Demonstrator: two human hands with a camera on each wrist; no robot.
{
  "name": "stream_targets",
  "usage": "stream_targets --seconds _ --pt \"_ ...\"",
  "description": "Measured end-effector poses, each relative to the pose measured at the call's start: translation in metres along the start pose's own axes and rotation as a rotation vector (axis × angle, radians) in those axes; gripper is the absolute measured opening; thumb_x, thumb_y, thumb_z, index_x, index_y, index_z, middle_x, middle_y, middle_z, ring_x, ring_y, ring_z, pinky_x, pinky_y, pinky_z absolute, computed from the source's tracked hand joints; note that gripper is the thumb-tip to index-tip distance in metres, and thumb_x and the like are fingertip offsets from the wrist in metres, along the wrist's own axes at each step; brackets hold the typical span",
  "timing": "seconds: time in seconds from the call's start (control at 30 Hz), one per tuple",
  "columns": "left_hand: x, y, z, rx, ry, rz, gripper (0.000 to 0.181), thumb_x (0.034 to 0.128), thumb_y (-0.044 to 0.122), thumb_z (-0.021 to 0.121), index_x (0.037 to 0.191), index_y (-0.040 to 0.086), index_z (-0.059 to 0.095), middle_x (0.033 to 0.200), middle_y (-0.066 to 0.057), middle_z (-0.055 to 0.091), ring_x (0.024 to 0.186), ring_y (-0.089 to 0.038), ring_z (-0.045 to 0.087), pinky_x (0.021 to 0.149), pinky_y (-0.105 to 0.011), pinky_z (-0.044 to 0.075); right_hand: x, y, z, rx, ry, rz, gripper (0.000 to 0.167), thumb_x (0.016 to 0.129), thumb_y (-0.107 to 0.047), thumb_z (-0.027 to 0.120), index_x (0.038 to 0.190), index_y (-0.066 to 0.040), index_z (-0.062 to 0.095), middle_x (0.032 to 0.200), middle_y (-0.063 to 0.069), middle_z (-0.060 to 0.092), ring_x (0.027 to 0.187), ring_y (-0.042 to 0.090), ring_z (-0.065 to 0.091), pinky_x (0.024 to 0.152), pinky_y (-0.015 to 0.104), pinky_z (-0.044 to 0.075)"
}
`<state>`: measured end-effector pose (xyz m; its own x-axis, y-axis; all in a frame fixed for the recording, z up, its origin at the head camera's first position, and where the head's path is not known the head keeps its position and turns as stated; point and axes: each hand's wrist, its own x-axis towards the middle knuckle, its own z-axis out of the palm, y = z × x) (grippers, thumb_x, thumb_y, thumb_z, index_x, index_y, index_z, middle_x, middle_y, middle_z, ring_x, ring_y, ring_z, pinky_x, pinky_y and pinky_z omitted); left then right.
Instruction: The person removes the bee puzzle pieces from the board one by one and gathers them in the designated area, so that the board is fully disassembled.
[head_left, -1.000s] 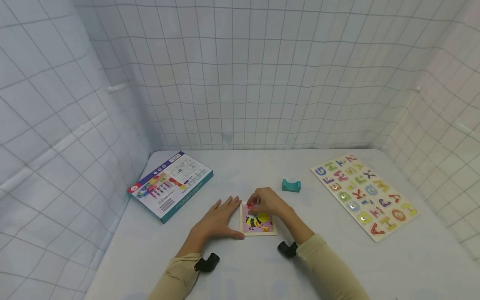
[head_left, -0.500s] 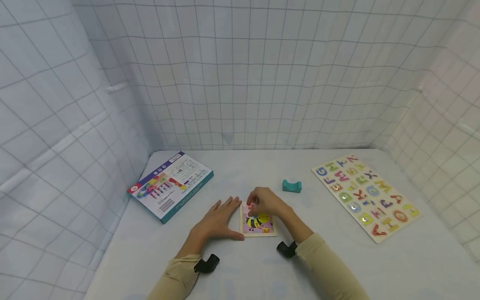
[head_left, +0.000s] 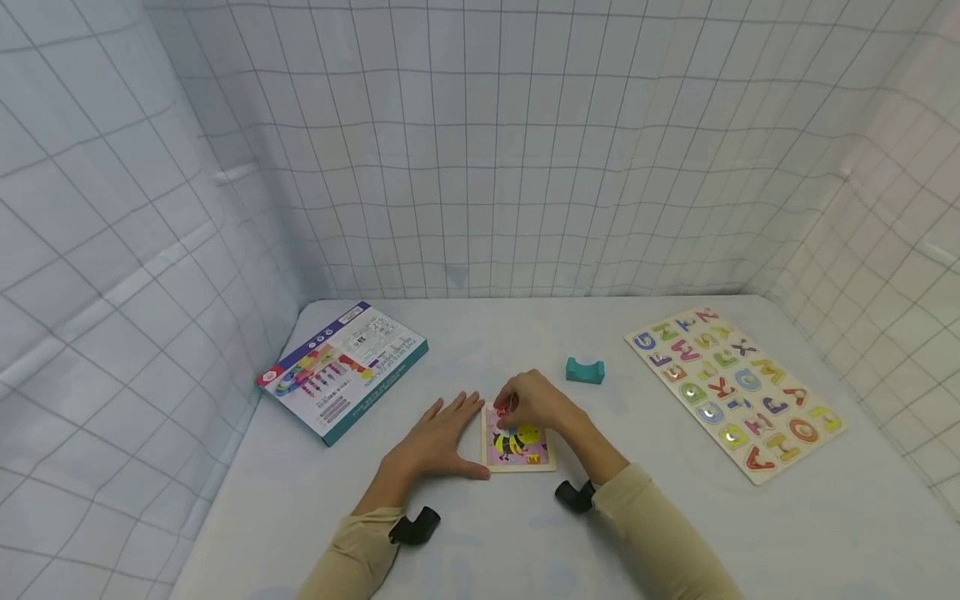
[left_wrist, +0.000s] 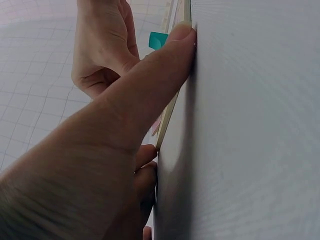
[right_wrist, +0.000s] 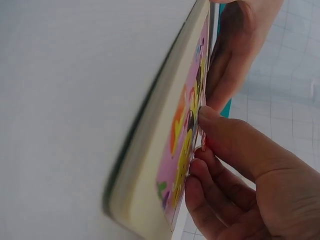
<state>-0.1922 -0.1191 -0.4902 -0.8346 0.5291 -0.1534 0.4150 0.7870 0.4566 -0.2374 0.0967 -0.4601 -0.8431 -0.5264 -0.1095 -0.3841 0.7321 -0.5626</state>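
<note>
A small square wooden puzzle [head_left: 542, 450] with a yellow-and-black bee on pink lies flat on the table between the hands. My left hand [head_left: 433, 442] lies spread along its left side, with the thumb tip touching the frame's edge in the left wrist view. Over the puzzle's upper left part, my right hand [head_left: 536, 402] pinches a small puzzle piece [right_wrist: 203, 146] between thumb and fingers. Reddish colour shows at its fingertips in the head view; most of the piece is hidden by them.
At the left lies a flat toy box [head_left: 341, 375] with a teal side. A teal notched block [head_left: 585, 372] sits beyond the right hand. An alphabet letter board [head_left: 735, 392] rests at the right. Grid-patterned cloth walls [head_left: 480, 167] surround the white table.
The right hand makes only slight finger movements at the puzzle's upper left, the red patch shifting a little under its fingertips. The left hand stays where it was.
</note>
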Motion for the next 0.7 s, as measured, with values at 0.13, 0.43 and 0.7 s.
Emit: stream_targets --seconds 0.13,0.43,0.7 --pt "0.0 0.0005 -0.0002 -0.011 -0.001 0.001 0.112 0.0684 0.066 0.076 0.155 0.015 0.027 0.163 -0.003 0.022 0.153 -0.025 0.015 0.125 -0.051 0.009 0.0002 0.0019 -0.0012 0.006 -0.011 -0.002 0.025 0.078 -0.025 0.082 0.099 -0.012 0.077 0.082 -0.005 0.071 0.072 0.008 0.058 0.065 0.019 0.051" --pt "0.0015 0.0007 -0.0002 0.008 -0.019 -0.007 0.112 0.0689 0.067 0.075 0.156 0.016 0.025 0.164 -0.001 0.02 0.153 -0.022 0.013 0.125 -0.049 0.008 0.0 0.0036 -0.002 0.023 -0.006 -0.006 0.025 0.08 -0.024 0.081 0.102 -0.012 0.077 0.089 -0.002 0.072 0.075 0.008 0.059 0.067 0.017 0.052" --pt "0.0009 0.001 -0.0007 -0.008 -0.033 -0.022 0.111 0.0696 0.067 0.074 0.156 0.018 0.024 0.164 0.0 0.019 0.154 -0.022 0.012 0.125 -0.05 0.006 -0.0054 -0.0001 -0.0082 -0.003 0.031 -0.021 0.024 0.08 -0.024 0.08 0.101 -0.012 0.078 0.092 -0.001 0.071 0.078 0.009 0.057 0.067 0.019 0.051"
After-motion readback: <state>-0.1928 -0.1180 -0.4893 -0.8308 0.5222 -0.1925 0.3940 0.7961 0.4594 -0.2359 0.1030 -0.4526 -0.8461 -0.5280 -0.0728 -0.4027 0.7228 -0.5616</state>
